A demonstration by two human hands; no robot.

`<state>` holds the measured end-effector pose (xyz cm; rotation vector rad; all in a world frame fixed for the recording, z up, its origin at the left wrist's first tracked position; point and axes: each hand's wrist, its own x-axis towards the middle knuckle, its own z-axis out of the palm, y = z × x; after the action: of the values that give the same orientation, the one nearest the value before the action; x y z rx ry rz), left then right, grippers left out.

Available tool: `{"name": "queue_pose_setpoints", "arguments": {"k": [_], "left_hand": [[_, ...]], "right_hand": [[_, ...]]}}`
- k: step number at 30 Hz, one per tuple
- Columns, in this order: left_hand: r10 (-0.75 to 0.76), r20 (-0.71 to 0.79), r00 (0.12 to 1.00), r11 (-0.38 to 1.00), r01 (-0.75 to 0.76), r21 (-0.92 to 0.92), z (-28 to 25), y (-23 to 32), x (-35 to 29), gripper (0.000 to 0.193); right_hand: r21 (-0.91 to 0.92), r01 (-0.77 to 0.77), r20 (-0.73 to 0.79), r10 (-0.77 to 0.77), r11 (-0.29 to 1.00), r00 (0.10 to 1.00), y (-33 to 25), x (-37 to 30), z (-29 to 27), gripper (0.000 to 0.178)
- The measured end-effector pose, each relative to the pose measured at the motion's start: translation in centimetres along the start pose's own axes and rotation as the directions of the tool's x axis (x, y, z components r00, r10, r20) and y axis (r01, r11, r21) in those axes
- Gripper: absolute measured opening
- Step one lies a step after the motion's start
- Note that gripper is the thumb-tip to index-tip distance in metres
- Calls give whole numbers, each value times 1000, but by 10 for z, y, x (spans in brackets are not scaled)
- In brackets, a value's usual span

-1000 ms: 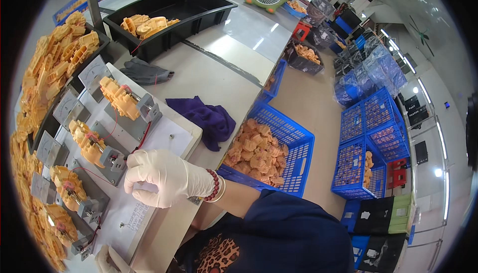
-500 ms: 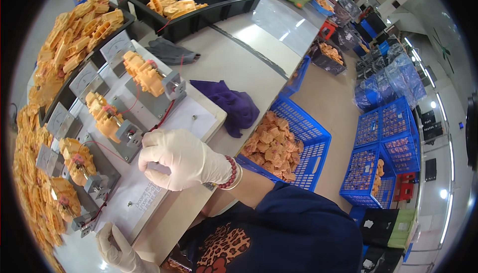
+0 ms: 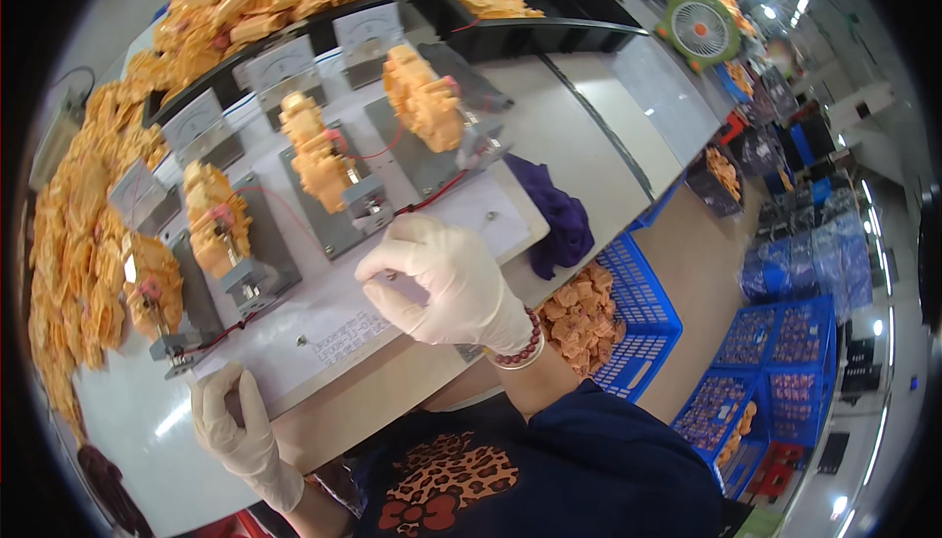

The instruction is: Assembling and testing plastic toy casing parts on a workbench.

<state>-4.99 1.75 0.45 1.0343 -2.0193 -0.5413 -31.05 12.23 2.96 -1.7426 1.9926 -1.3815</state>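
Both my hands wear white gloves. My right hand (image 3: 446, 278) is over the front of a white board (image 3: 500, 209), its thumb and fingers curled into a ring with nothing visible inside. Just beyond it, a red and black wire (image 3: 432, 195) runs between two grey clamps. My left hand (image 3: 235, 430) rests at the board's near left corner, loosely closed, fingertips below the leftmost clamp (image 3: 177, 347). Several orange-yellow plastic gear housings stand in grey fixtures in a row: one far right (image 3: 422, 97), one beside it (image 3: 316, 151), one farther left (image 3: 216, 219), and the leftmost (image 3: 154, 288).
Analog meters (image 3: 280, 72) stand behind the fixtures. Piled housings (image 3: 78, 244) cover the left and back. A black tray (image 3: 549, 36) holds a few more. A purple cloth (image 3: 551, 219) lies right of the board, above a blue crate (image 3: 643, 288) of orange parts. A green fan (image 3: 700, 30) stands far right.
The view has swung left, so the fixtures and board appear farther right. Both hands keep their curled pose; the left has come up closer to the leftmost fixture.
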Motion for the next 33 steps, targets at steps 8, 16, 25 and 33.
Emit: {"name": "queue_pose_setpoints", "arguments": {"k": [8,16,25,33], "left_hand": [[8,-59,998,998,-4,60,-6,5,0,16],[10,-75,997,994,-2,105,-1,10,3,16],[-20,-75,997,995,28,100,1,7,2,16],[-23,-33,999,996,26,80,3,5,0,14]], "right_hand": [[-11,-29,-126,27,1000,992,-2,-4,10,11],[-138,-32,-17,30,990,999,0,-3,-2,10],[-123,-56,-64,49,991,997,5,-9,5,12],[-155,-78,-65,69,985,996,3,-14,-2,11]]}}
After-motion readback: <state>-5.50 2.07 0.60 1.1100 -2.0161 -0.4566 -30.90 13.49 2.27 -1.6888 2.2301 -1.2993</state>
